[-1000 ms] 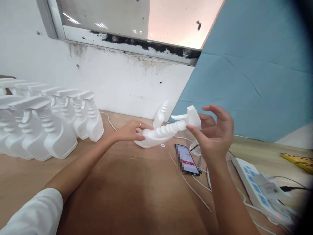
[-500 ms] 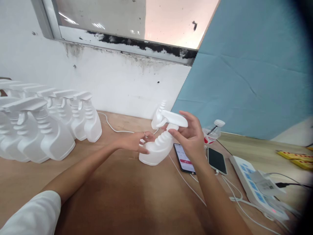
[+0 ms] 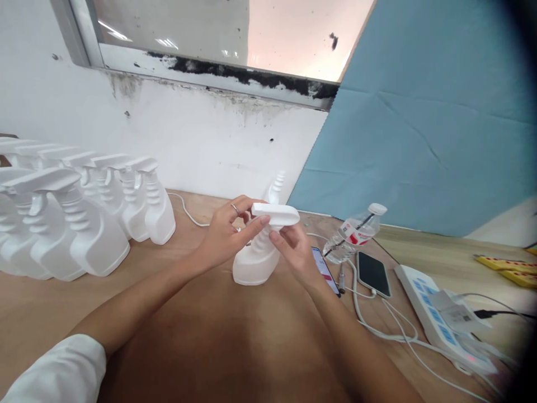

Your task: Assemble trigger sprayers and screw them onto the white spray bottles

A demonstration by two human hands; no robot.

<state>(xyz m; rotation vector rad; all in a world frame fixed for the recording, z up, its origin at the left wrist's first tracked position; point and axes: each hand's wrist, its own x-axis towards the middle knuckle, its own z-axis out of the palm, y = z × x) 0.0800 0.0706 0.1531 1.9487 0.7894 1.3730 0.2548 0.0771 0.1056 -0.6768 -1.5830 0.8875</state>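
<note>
A white spray bottle (image 3: 254, 267) stands on the table in front of me, with a white trigger sprayer head (image 3: 277, 214) on its neck. My left hand (image 3: 226, 234), a ring on one finger, pinches the nozzle end of the head, thumb on the near side and fingers behind. At the collar below the head, my right hand (image 3: 298, 254) has its thumb and fingers closed around it. The trigger and most of the collar are hidden by my fingers. Behind them stands another white bottle (image 3: 276, 189), mostly covered; its top is out of clear sight.
Several white spray bottles (image 3: 98, 240) with heads on stand in rows at left. To the right are a clear drink bottle (image 3: 354, 232), a phone (image 3: 325, 271), a second phone (image 3: 372, 274), a power strip (image 3: 440, 322) and loose white cables. A wall rises behind the table.
My left hand has moved up from the bottle's body to the sprayer head. My right hand has shifted left and down to the collar. The head now sits level, its nozzle pointing left.
</note>
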